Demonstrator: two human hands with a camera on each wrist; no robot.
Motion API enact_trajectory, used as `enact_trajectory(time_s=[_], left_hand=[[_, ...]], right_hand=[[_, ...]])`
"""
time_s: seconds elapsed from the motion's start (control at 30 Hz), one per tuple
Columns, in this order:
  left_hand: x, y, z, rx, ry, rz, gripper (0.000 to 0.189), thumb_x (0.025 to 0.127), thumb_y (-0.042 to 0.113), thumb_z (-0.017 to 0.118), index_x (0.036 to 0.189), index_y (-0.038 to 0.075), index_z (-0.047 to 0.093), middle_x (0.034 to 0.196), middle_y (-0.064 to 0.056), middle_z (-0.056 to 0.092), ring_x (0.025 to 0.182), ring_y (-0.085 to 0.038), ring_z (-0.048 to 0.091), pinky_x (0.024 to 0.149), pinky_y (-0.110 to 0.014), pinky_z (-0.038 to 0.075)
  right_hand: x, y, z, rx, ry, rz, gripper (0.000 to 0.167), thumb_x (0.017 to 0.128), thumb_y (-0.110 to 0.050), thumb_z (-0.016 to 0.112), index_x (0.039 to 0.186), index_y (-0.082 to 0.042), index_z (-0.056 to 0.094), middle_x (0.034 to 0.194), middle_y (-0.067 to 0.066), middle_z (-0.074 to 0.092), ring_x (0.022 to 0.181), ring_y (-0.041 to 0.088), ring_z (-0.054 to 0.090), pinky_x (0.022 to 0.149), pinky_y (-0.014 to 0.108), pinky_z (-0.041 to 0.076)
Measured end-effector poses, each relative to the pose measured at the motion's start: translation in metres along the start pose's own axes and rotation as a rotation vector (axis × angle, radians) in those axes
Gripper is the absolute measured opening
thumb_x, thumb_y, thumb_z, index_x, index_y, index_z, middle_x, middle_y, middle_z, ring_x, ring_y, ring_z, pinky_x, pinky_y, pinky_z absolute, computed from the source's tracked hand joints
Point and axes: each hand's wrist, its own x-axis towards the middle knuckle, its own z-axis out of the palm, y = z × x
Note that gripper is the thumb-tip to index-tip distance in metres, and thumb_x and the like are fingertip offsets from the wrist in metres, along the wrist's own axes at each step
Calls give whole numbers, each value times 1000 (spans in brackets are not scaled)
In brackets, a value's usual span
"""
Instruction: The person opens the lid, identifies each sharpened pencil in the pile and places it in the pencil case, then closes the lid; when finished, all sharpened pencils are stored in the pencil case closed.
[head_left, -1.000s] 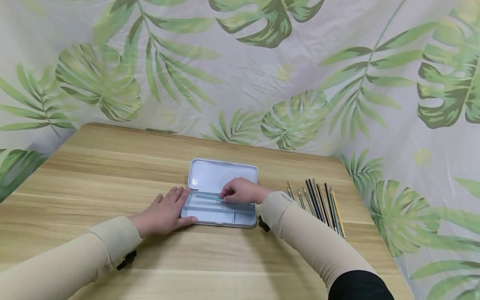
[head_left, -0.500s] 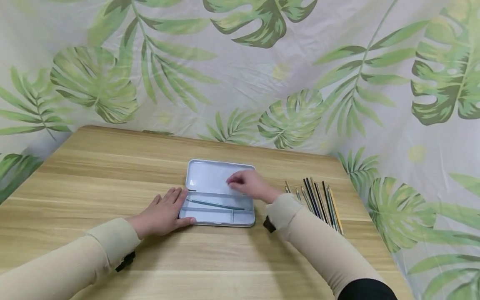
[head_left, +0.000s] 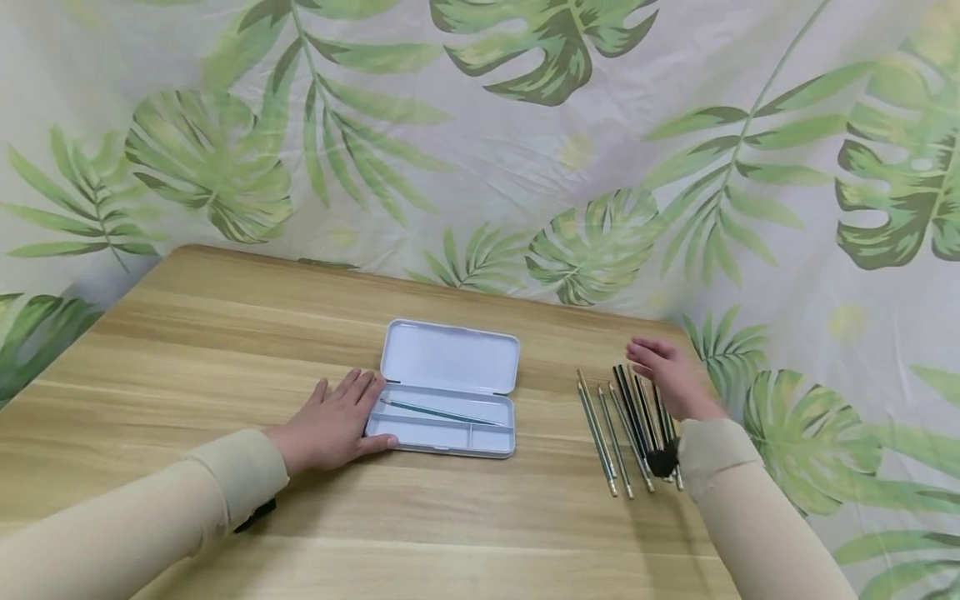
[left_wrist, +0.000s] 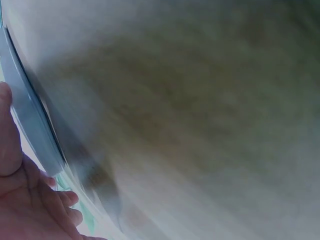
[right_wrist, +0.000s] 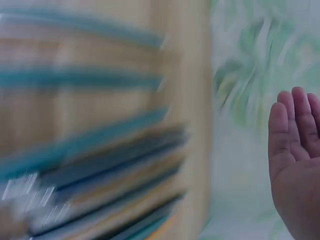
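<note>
My left hand [head_left: 333, 423] rests at the left end of a pale blue pencil case [head_left: 447, 452], thumb along its front edge and fingers at its side. The lid [head_left: 450, 354] stands folded back. One teal pencil [head_left: 442, 412] lies slantwise in the long rear compartment. Over to the right, my right hand [head_left: 671, 375] hangs above a spread of pencils [head_left: 626, 417], fingers extended and nothing held. In the right wrist view that hand's straight fingers [right_wrist: 300, 120] show beside blurred teal, dark and yellow pencils [right_wrist: 85, 77].
The case and pencils lie on a wood-grain table [head_left: 225, 350]. A leaf-print cloth [head_left: 480, 125] hangs behind the table's back edge and along its right side. The case's front row has a small divider [head_left: 471, 435] near its right end.
My right hand let go of the teal pencil, leaving it in the case, then rose and moved right over the other pencils. The left hand stays on the case.
</note>
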Motion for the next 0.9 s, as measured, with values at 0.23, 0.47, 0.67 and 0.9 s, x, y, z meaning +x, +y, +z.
enact_trajectory(time_s=[0.23, 0.47, 0.67, 0.9], left_hand=[[4, -3, 6, -19, 11, 25, 99, 98, 67, 56, 155, -10, 31, 160, -35, 28, 149, -53, 21, 112, -78, 14], [4, 0, 4, -14, 6, 8, 96, 98, 61, 60, 155, -11, 32, 159, -35, 30, 149, -53, 22, 113, -76, 16], [4, 3, 2, -13, -19, -5, 96, 99, 61, 60, 156, -10, 29, 160, -35, 28, 149, -54, 21, 113, -75, 16], [2, 2, 2, -32, -10, -6, 97, 98, 61, 60, 156, -10, 29, 159, -36, 29, 148, -55, 21, 112, -76, 17]], right_hand=[[-33, 46, -57, 101, 120, 195, 64, 109, -11, 52, 157, 15, 17, 114, -6, 67, 99, -5, 63, 103, 21, 47], [-45, 70, -71, 46, 169, 302, 62, 109, -12, 51, 156, 15, 21, 139, 24, 54, 94, -4, 62, 98, 20, 50], [-45, 79, -70, -37, 204, 348, 59, 107, -9, 53, 153, 19, 27, 121, 17, 62, 83, -5, 61, 83, 15, 53], [-42, 79, -69, -355, 171, 302, 54, 104, -14, 61, 143, 18, 45, 142, 36, 51, 97, 11, 66, 84, 19, 52]])
